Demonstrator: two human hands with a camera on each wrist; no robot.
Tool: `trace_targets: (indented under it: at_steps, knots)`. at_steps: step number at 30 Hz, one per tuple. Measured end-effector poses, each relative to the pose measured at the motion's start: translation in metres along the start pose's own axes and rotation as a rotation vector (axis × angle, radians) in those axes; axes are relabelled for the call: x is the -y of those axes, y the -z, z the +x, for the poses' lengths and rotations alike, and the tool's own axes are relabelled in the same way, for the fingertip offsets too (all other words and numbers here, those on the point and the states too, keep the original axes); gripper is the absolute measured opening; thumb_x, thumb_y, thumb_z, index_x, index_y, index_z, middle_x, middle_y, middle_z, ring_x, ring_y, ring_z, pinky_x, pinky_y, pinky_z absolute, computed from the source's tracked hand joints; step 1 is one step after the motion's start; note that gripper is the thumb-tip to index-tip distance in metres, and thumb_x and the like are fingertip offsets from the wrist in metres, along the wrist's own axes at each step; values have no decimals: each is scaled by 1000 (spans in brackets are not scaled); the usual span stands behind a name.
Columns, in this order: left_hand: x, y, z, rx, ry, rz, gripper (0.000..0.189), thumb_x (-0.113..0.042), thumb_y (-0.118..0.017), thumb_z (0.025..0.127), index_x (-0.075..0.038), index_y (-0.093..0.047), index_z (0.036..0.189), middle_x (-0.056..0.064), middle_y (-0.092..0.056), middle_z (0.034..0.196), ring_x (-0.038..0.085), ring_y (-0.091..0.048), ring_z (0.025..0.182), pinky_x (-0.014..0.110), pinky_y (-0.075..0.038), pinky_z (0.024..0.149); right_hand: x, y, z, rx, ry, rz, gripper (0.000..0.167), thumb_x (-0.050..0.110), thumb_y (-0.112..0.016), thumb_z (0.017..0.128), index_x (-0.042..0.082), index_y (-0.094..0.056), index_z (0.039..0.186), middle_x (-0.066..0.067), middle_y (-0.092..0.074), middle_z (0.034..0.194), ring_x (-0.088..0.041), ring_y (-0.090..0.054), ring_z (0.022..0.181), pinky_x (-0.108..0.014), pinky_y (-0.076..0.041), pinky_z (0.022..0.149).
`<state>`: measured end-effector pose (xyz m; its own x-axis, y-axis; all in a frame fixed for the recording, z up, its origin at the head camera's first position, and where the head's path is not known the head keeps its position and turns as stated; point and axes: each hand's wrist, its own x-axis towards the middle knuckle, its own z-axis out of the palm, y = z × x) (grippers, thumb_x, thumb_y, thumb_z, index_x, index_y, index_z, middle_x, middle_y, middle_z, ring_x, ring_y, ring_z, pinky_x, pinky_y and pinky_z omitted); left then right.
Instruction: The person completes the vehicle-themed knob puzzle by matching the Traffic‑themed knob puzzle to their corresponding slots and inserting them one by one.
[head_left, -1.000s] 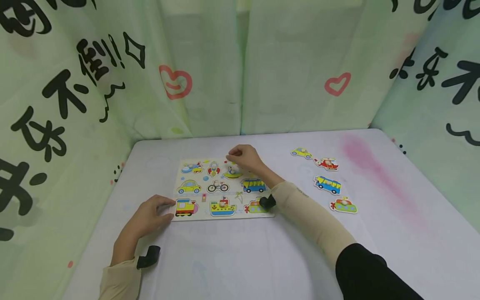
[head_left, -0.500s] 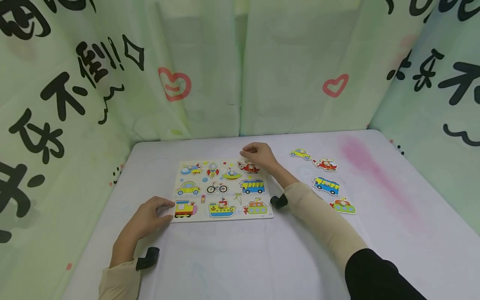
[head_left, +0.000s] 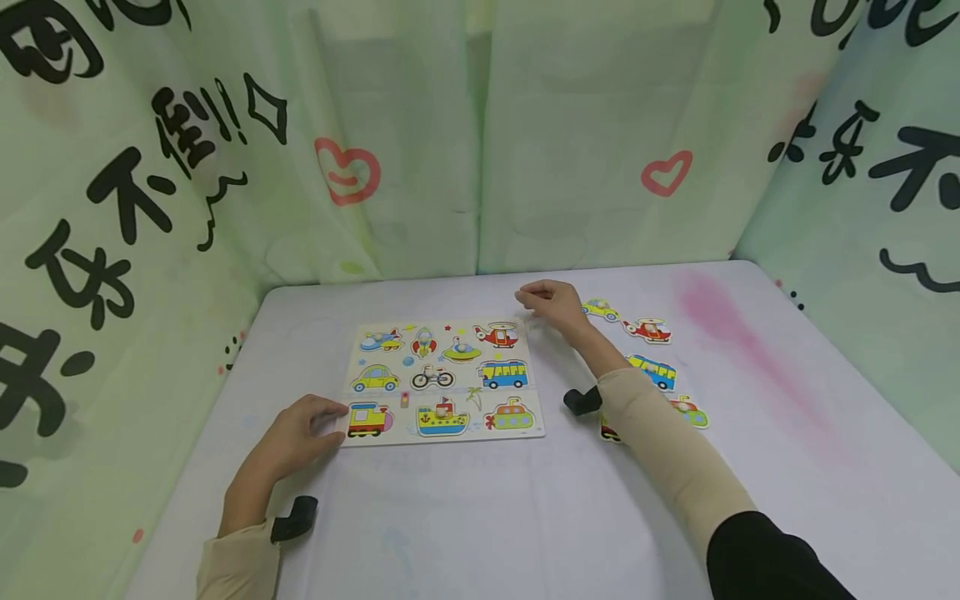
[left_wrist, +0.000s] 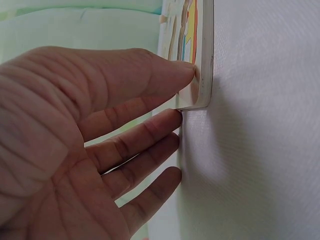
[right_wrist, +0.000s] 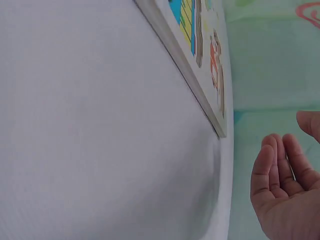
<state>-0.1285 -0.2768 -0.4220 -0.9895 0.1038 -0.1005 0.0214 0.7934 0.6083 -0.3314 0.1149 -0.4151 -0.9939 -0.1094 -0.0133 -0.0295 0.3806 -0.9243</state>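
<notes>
A flat puzzle board with rows of colourful vehicle pictures lies on the white table. At its lower left corner is my left hand; the left wrist view shows the thumb on the board's edge and the other fingers extended beside it. My right hand is raised beyond the board's far right corner, holding nothing, its fingers loosely bent in the right wrist view. Close to it on the table lies a loose yellow car piece. The board's recessed edges show below the hand in the right wrist view.
Further loose pieces lie right of the board: a red helicopter, a blue bus and a green submarine. Another piece is mostly hidden by the right sleeve. Green curtains enclose the table's back and sides.
My right hand has moved right, from over the board's top row to beyond its far right corner, uncovering the helicopter picture. The left hand has stayed at the board's corner.
</notes>
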Motion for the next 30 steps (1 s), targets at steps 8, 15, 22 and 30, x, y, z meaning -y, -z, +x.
trace_targets:
  at_steps: [8,15,22,30]
  knots:
    - [0,1,-2,1,-10,2,36,-7,-75,88,4,-68,121,23,-63,128,45,-53,128,61,-42,109,-11,26,-1,-55,-10,55,39,29,-70,98,0,-67,125,-17,-68,124,-27,-65,109,-34,-57,91]
    - [0,1,-2,4,13,5,37,-7,-74,88,3,-68,123,24,-61,130,46,-51,130,62,-41,111,-20,46,-2,-83,-17,25,43,31,-69,98,0,-66,128,-15,-68,124,-27,-64,111,-29,-56,91]
    - [1,1,-1,3,15,8,38,-7,-75,88,3,-68,124,24,-61,131,46,-50,131,62,-40,111,-32,67,-3,-98,-7,32,44,30,-70,97,-3,-65,127,-1,-69,106,-28,-65,108,-33,-58,91]
    - [0,1,-1,3,0,5,37,-7,-75,88,3,-68,123,24,-61,131,45,-51,130,61,-41,111,-41,94,-7,-110,-67,-43,52,41,-68,98,3,-62,133,-6,-66,121,-20,-64,110,-31,-56,94]
